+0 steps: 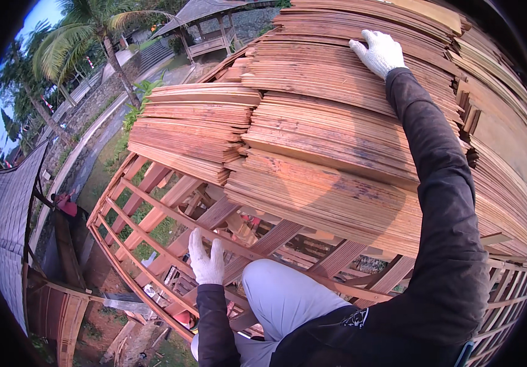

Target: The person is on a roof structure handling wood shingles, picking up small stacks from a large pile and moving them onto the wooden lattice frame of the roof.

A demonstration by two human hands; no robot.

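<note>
Part done, it seems: wood boards [330,128] lie thick up high, but bars [355,290] below are bare.
The right hand [381,54] lies on the boards, fingers a bit spread; the left hand [207,263] is open beside a bar.

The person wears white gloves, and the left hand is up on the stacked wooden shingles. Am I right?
Not quite: in the head view, the right hand is up on the stacked wooden shingles. The left hand is lower down, beside the bent knee. The white gloves are right.
</note>
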